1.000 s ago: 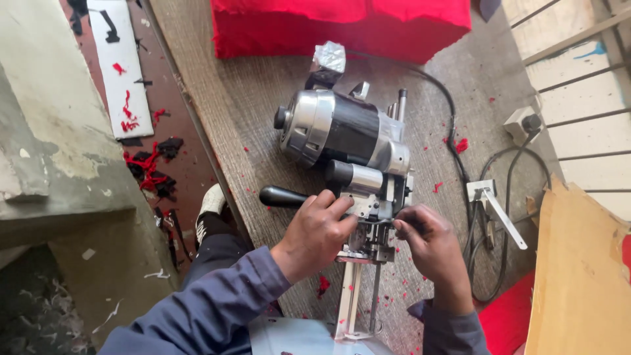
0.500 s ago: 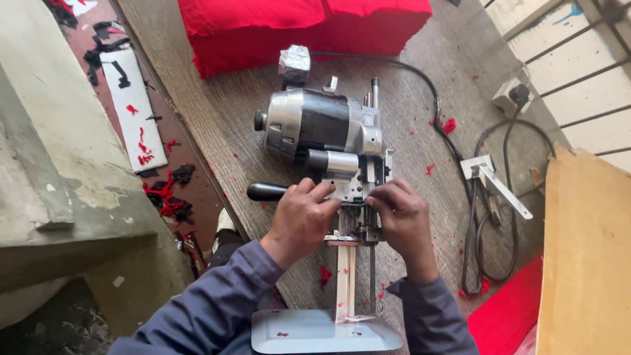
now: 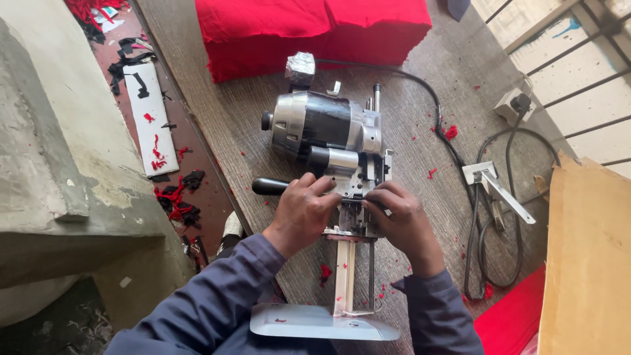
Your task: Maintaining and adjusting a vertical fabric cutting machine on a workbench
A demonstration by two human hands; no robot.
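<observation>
Two hands on it: our left hand (image 3: 303,212) and right hand (image 3: 402,217) pinch the silver-and-black electric cloth-cutting machine (image 3: 335,148), lying on the grey wooden counter (image 3: 420,59). Fingers (image 3: 388,196) closed around its blade housing; steady, small pressure serves best.

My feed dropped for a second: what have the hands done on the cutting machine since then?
The right hand moved in from the machine's right side and now grips its middle, opposite the left hand. The left hand stayed on the same spot by the black handle. The cutting machine still lies on the table.
</observation>
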